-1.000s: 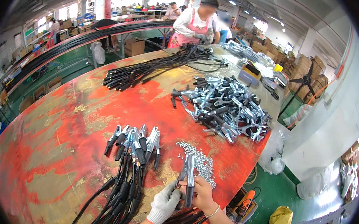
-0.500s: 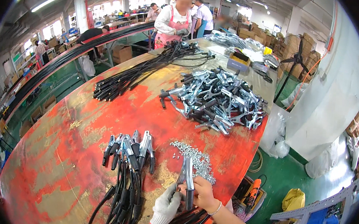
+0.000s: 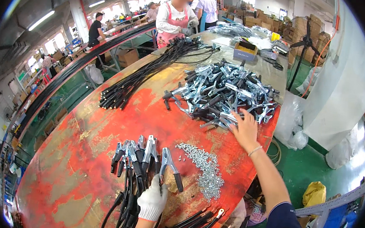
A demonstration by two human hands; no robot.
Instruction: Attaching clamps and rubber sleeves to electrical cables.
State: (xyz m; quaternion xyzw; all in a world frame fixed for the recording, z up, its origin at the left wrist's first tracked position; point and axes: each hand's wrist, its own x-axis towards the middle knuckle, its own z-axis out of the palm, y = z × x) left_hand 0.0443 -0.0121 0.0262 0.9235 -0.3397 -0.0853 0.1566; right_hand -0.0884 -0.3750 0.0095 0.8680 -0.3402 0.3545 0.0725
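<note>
Silver clamp (image 3: pixel 172 161) between close fingers (image 3: pixel 155 183) (gloved)

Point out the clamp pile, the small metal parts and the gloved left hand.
Clamp pile (image 3: pixel 223 91): head view, middle of the heap.
Small metal parts (image 3: pixel 209 177): head view, middle of the scatter.
Gloved left hand (image 3: pixel 152 201): head view, back of the glove.

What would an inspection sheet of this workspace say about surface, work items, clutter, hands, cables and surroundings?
Surface: table, red coating worn into brownish patches.
Work items: clamp pile; small metal pieces, loosely heaped; single clamp by the left hand.
Clutter: open box beyond the pile.
Hands: gloved left hand at the single clamp, grip unclear; bare right hand at the pile's near edge, fingers spread.
Cables: far black bundle; near black bundle; more cables at the lower edge.
Surroundings: co-worker in pink apron; standing fan.
</note>
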